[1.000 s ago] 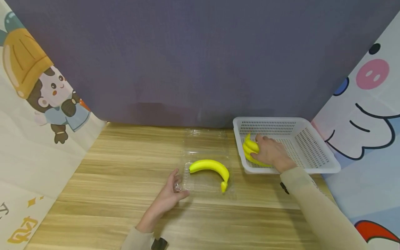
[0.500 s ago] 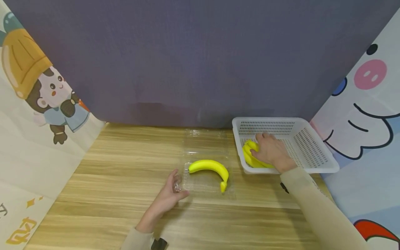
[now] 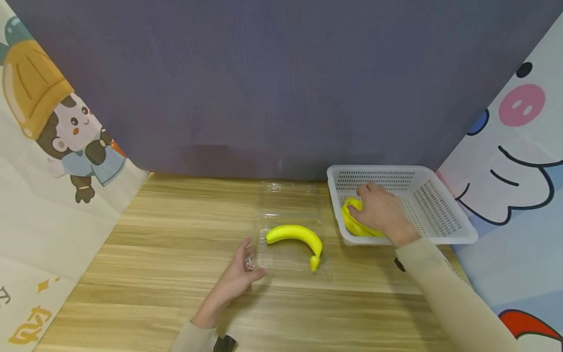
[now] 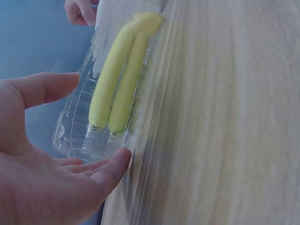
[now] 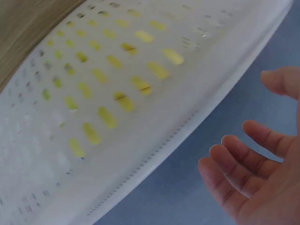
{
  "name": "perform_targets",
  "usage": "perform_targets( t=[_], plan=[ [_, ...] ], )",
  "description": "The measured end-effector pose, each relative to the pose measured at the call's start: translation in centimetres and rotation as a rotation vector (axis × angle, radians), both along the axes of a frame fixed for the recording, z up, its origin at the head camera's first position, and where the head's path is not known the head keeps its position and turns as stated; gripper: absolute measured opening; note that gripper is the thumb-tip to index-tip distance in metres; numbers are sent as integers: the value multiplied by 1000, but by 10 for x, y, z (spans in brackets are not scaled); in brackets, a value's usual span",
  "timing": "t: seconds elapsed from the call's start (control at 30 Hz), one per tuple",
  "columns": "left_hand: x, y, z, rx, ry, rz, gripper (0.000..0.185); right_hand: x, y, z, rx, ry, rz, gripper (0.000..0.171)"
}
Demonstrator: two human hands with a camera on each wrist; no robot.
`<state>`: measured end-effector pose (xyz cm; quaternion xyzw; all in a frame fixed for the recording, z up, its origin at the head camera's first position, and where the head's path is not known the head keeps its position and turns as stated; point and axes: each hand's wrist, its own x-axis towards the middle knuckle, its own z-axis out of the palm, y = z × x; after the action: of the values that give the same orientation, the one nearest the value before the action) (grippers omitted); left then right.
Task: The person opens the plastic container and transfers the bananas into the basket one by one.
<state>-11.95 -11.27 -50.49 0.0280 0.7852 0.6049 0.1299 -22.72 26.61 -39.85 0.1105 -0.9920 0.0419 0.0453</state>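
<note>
A yellow banana lies in the open clear plastic clamshell at mid-table; the left wrist view shows the banana as two joined fruits inside the box. My left hand lies open at the box's near-left corner, and a fingertip touches its edge. My right hand is inside the white perforated basket, laid over a yellow banana bunch. In the right wrist view its fingers are loosely spread with nothing between them.
The clamshell's clear lid lies flat behind it toward the purple back wall. Cartoon-printed curtains close off the left and right sides. The basket stands at the table's back right, and bare wooden tabletop stretches to the left.
My right hand has slid left and forward over the bunch in the basket, covering more of it. The left hand and the box have not moved.
</note>
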Motion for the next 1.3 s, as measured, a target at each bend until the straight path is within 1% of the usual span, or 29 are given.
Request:
perform_targets(
  t=[0.3,0.5,0.73,0.9,1.1,1.3],
  plan=[
    [0,0,-1,-8,2,-2,104,14,-17,15,-50,64,57,42],
    [0,0,-1,-6,-2,-6,105,19,-26,18,-90,82,83,42],
    [-1,1,0,-14,5,-3,104,25,-37,23,-136,98,84,41],
    [-1,2,1,-2,5,-1,103,30,-47,27,-175,116,112,39],
    [-1,2,0,-5,4,1,102,33,-57,22,-200,157,156,31],
    [1,0,0,-13,4,0,102,37,-69,14,-193,125,186,35]
  ],
)
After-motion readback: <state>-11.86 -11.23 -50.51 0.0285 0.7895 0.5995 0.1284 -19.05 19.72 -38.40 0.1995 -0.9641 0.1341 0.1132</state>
